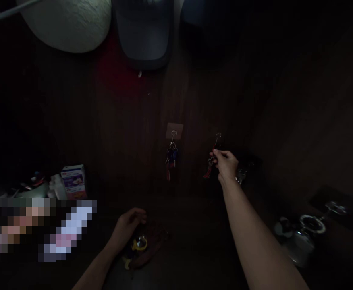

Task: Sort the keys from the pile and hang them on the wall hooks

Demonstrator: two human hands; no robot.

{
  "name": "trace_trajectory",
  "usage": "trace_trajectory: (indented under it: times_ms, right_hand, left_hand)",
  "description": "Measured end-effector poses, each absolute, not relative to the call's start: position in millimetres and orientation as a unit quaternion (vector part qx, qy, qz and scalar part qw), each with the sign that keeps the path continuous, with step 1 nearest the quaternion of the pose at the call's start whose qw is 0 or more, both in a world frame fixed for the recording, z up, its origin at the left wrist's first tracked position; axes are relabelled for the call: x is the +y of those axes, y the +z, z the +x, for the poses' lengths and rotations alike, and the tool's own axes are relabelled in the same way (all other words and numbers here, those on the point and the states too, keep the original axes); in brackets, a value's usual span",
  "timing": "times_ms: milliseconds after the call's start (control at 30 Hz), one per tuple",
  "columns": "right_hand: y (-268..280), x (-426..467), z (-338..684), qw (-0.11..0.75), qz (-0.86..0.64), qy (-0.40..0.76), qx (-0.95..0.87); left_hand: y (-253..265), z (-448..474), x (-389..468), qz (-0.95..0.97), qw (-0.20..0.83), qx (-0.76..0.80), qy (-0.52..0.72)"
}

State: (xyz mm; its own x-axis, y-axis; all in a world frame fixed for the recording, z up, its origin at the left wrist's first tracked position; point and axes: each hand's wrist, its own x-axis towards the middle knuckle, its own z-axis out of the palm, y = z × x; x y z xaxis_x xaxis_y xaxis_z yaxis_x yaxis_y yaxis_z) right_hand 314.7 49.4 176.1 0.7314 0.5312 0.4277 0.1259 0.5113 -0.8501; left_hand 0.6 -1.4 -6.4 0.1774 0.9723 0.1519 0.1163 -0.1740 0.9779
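Note:
My right hand [226,164] is raised at the dark wooden panel, its fingers pinched on a bunch of keys [209,162] with a red tag or strap. The bunch is just below a small metal hook [218,137]; whether it hangs on the hook I cannot tell. To its left, another key bunch [172,155] with blue and red parts hangs from a hook on a clear adhesive pad [174,131]. Low on the left, my left hand [131,221] has loosely curved fingers and holds nothing visible. Beside it lies a dim pile with a yellow ring [140,243] and a reddish-brown strap [146,255].
Caps hang at the top, one pale [70,24] and one grey [143,32]. A small purple-and-white box [73,181] stands at left, near blurred-out items. At right, a large metal ring [312,224] hangs on the side wall with other shiny pieces. The light is very dim.

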Motion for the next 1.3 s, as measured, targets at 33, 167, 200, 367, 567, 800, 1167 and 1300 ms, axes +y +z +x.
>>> trace_trajectory:
  times_ms: [33, 167, 200, 367, 567, 800, 1167, 1300]
  right_hand:
    - [175.0, 49.1, 314.5, 0.800, -0.476, 0.129, -0.343]
    - [169.0, 46.4, 314.8, 0.803, -0.478, 0.130, -0.332]
    - [167.6, 45.6, 315.2, 0.804, -0.479, 0.127, -0.330]
    - [158.6, 40.6, 315.2, 0.804, -0.490, 0.116, -0.317]
    - [131.5, 28.7, 309.2, 0.797, -0.507, 0.112, -0.308]
    - [88.9, 9.4, 300.8, 0.790, -0.518, 0.144, -0.296]
    - [28.8, -25.3, 212.5, 0.610, -0.524, 0.329, -0.495]
    - [19.6, -38.9, 185.3, 0.460, -0.428, 0.342, -0.699]
  left_hand:
    - [-5.5, 0.9, -1.8, 0.610, 0.464, 0.447, 0.462]
    - [-3.5, 1.2, -2.9, 0.607, 0.462, 0.455, 0.459]
    - [-3.6, 1.0, -2.9, 0.609, 0.461, 0.456, 0.457]
    - [-4.7, -0.1, -1.8, 0.618, 0.453, 0.456, 0.452]
    - [-4.5, 0.5, -2.4, 0.615, 0.450, 0.451, 0.465]
    - [-11.3, -0.9, 0.1, 0.597, 0.477, 0.431, 0.480]
    - [-8.9, -2.8, 1.1, 0.556, 0.518, 0.418, 0.499]
    - [-6.2, -3.7, -1.6, 0.550, 0.513, 0.428, 0.502]
